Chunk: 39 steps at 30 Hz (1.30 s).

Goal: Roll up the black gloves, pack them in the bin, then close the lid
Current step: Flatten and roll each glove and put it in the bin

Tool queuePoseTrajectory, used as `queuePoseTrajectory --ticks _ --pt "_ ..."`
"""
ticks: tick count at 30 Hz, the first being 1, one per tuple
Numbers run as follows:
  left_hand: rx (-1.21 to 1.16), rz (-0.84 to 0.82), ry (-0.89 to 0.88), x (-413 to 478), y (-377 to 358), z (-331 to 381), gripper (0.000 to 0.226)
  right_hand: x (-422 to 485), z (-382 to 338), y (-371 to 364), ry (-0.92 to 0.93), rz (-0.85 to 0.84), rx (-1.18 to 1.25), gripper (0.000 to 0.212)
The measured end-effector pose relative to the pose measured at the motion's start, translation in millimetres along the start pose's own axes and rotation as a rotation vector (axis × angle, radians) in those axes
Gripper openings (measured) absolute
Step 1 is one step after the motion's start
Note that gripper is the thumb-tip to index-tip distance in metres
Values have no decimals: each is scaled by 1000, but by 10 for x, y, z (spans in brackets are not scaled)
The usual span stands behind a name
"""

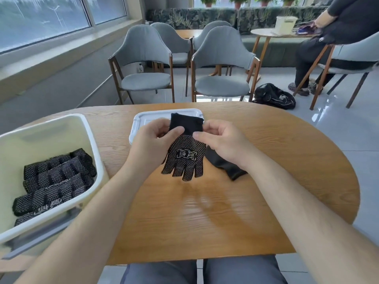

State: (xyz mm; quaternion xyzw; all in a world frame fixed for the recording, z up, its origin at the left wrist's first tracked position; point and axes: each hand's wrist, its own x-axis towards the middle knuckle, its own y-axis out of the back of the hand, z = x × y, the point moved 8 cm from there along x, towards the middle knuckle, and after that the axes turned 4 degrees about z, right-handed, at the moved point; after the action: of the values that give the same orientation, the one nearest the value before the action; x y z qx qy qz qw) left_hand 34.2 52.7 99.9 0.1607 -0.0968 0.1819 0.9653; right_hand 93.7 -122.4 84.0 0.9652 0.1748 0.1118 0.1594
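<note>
The step in hand looks like the start of a roll. One black glove (185, 154) is held just on the near side of the lid (143, 119), and it is flat, not rolled yet. To do it well, I think the glove should be made smooth first, with its fingers straight and side by side. Then the roll should start at one end and go tight and even to the other end, so it does not pop open. A loose roll would take too much room in the bin (88, 140). The bin sits to the left of the lid and already has a row of rolled gloves (59, 177) in it.

The left hand (152, 138) pinches the glove near the cuff, thumb on top and fingers curled behind. The right hand (221, 140) pinches the other edge the same way, thumb on the dotted side. The hands are close together, one on each side of the glove, and both arms reach out over the table (205, 212) toward the lid. The cuff points at the lid and the glove's fingers point back at the person. A second glove (225, 167) lies to the right of the lid, partly under the right wrist. The lid lies flat on the table, off the bin
</note>
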Motion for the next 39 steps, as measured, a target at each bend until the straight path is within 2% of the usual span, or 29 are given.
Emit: queuePoseTrajectory --ticks 5,7,10,12,16,19,22,26,29,32,34,37,39 --pt "280 168 -96 228 122 123 6 238 -187 67 40 119 -111 15" --pt "293 243 -173 249 159 253 5 264 -283 100 93 199 -100 3" --pt "390 267 -293 128 123 327 5 154 -280 97 139 246 -157 3" --pt "427 191 -341 -46 34 145 2 -8 -146 17 160 198 -242 11" --pt "593 -94 -388 -502 -165 -507 14 -435 401 -227 172 24 -446 13" --pt "702 -222 -455 -783 -227 -718 22 -721 663 -321 234 -8 -601 16" --pt "710 -279 -512 -960 -225 -752 23 -905 682 -332 331 14 -627 14" --pt "714 -335 -556 -1088 -217 -700 10 -1074 657 -351 411 -19 -650 17" --pt "747 -345 -577 -1091 -245 -600 12 -1050 624 -198 416 84 -617 19" --pt "703 -280 -531 -961 -362 -482 18 -901 679 129 309 313 -654 22" --pt "697 -246 -519 -816 -530 -428 22 -794 784 335 127 411 -750 30" --pt "731 -277 -523 -583 -866 -382 20 -736 1022 516 -237 407 -937 58" --pt "764 -321 -551 -479 -1105 -318 21 -755 1103 573 -350 412 -976 69"
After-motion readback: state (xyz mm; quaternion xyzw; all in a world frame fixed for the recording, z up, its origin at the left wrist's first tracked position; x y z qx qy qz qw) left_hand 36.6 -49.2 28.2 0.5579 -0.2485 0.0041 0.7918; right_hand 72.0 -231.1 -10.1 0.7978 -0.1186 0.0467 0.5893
